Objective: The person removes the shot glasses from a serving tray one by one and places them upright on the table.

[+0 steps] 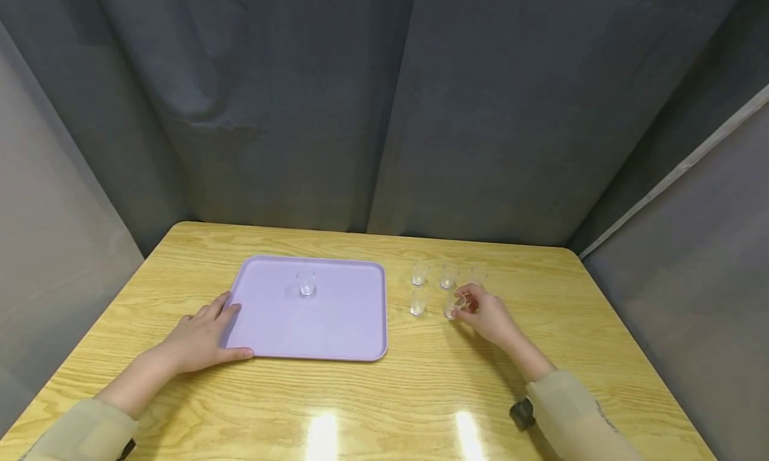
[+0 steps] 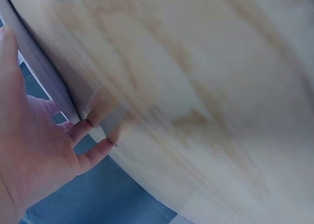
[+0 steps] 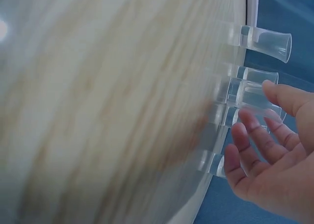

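A lilac tray (image 1: 336, 324) lies on the wooden table (image 1: 384, 401), and one small clear glass (image 1: 307, 284) stands upright on its far middle. My left hand (image 1: 201, 337) rests flat on the tray's near left corner with straight fingers (image 2: 91, 126) against the rim (image 2: 41, 67). Right of the tray stand several more small glasses (image 1: 420, 272). My right hand (image 1: 483, 314) has thumb and fingers round the near right glass (image 1: 453, 306). In the right wrist view that glass (image 3: 248, 94) sits between the thumb and the curled fingers (image 3: 255, 131).
Grey curtains close the table in at the back and on both sides. The other glasses (image 1: 447, 275) stand close together just beyond my right hand, one (image 1: 418, 303) near the tray's right edge. Bare wood runs along the table's near side.
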`<action>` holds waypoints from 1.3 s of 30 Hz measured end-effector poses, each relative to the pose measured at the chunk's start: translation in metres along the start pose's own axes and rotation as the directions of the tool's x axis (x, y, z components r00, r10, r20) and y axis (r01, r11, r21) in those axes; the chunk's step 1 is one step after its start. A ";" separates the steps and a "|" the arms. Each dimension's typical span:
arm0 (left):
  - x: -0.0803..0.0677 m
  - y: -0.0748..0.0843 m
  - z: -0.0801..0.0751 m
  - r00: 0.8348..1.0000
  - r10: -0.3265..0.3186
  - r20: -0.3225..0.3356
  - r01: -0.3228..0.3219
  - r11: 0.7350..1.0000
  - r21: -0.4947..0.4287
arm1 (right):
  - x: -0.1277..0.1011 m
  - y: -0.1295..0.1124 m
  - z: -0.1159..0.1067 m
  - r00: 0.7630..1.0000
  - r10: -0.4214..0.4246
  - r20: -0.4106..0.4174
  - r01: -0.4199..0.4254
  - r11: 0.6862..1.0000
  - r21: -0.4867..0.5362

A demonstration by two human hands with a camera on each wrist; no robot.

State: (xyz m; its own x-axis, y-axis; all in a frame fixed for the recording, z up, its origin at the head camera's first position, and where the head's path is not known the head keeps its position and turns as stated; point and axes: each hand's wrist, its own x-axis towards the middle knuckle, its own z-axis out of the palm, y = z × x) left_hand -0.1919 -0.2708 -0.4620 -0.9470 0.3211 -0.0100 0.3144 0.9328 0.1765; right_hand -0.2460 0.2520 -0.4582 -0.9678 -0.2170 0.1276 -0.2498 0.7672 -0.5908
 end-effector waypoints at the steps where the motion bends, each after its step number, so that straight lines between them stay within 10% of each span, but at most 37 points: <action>1: 0.000 0.000 0.000 1.000 -0.001 0.001 0.001 1.000 -0.002 | 0.000 0.000 0.000 1.000 0.000 0.000 0.000 1.000 -0.001; 39: 0.000 0.004 -0.007 1.000 -0.015 0.024 0.015 1.000 -0.026 | -0.001 -0.087 -0.051 0.992 -0.102 0.070 0.104 0.994 -0.025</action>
State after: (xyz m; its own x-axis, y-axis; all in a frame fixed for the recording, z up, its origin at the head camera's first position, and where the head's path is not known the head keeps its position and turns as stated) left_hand -0.1910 -0.2685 -0.4547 -0.9496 0.3113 -0.0363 0.2981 0.9329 0.2021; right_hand -0.2252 0.2164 -0.3663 -0.9327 -0.3358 0.1315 -0.3501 0.7555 -0.5538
